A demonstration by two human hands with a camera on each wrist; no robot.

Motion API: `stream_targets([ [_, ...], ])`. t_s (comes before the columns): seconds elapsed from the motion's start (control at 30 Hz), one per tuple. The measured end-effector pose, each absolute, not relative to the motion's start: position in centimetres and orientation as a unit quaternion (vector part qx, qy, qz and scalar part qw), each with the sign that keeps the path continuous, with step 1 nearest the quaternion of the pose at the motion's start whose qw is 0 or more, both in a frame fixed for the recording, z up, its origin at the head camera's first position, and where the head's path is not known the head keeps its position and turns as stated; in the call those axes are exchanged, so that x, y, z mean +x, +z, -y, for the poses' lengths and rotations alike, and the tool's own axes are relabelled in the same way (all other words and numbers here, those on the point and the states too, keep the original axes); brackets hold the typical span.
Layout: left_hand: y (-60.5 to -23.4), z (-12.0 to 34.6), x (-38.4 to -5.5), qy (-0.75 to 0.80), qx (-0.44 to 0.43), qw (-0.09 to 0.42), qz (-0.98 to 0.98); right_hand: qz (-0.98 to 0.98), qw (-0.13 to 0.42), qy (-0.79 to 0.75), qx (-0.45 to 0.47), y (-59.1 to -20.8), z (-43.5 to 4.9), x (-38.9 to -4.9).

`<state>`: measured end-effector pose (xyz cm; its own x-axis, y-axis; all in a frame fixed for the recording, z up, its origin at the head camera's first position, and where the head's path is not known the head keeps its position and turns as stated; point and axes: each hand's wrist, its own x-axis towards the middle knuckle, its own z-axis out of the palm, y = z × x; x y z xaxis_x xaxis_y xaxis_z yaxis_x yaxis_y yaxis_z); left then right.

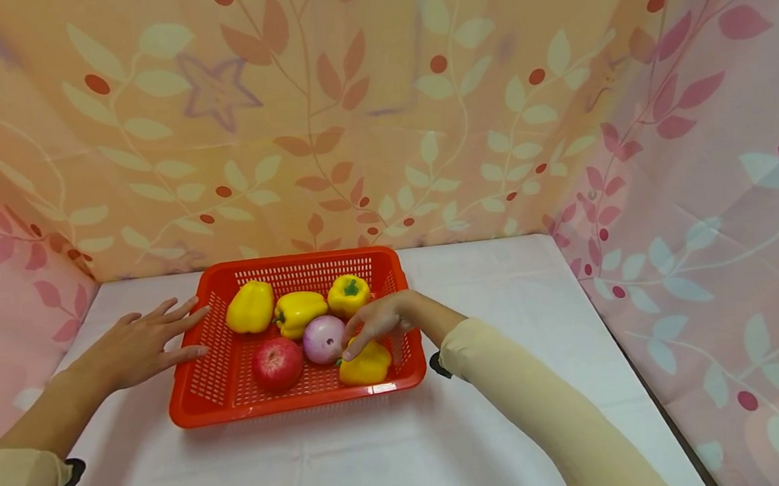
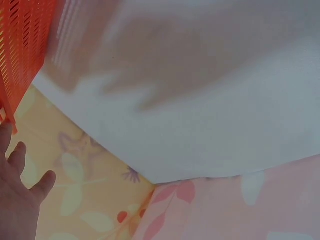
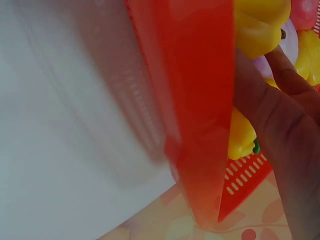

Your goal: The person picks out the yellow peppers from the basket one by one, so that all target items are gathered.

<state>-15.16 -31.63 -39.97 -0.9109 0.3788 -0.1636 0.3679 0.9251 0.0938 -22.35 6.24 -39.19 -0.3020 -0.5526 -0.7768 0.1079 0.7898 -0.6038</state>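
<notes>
A red plastic basket (image 1: 299, 403) with slotted walls holds several yellow bell peppers, a purple onion (image 1: 322, 341) and a round red fruit (image 1: 278, 365) resembling a pomegranate. My right hand (image 1: 383, 316) reaches over the basket's right side. Its thumb and fingers point down at the front-right bell pepper (image 1: 366, 367), close beside the onion. In the right wrist view, the fingertips are right at that yellow pepper (image 3: 257, 30), without closing round it. My left hand (image 1: 150, 342) is spread, its fingertips at the left rim; the left wrist view shows those fingers (image 2: 42, 187) apart and holding nothing.
The basket stands on a white-covered table (image 1: 506, 325), towards its back left. Patterned cloth (image 1: 380, 122) hangs behind the table and along both sides. Other yellow peppers lie along the back of the basket, one (image 1: 250, 307) at the left and one (image 1: 301, 311) mid-basket.
</notes>
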Motion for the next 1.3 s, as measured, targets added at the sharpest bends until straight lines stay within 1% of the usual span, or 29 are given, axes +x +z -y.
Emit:
stream_targets([
  [0.5, -40.0, 31.5, -15.1, 0.038, 0.187, 0.094, -0.977, -0.766, 0.57, -0.269, -0.123, -39.9, -4.7, -22.3],
  [0.73, -39.7, 31.5, -15.1, 0.037, 0.187, 0.093, -0.977, -0.783, 0.559, -0.216, -0.167, -40.1, -4.0, -22.2],
  [0.9, -39.8, 31.4, -15.1, 0.046, 0.181, 0.099, -0.977, -0.783, 0.56, -0.201, -0.18, -40.2, -3.7, -22.3],
  [1.07, -39.8, 31.5, -15.1, 0.047, 0.179, 0.101, -0.977, -0.773, 0.576, -0.208, -0.166, -40.2, -3.6, -22.5],
  [1.17, -39.9, 31.6, -15.1, 0.048, 0.177, 0.102, -0.978, -0.767, 0.579, -0.215, -0.173, -40.2, -3.6, -22.5],
  [1.3, -40.0, 31.6, -15.1, 0.051, 0.176, 0.103, -0.978, -0.768, 0.566, -0.228, -0.195, -39.8, -3.7, -22.5],
])
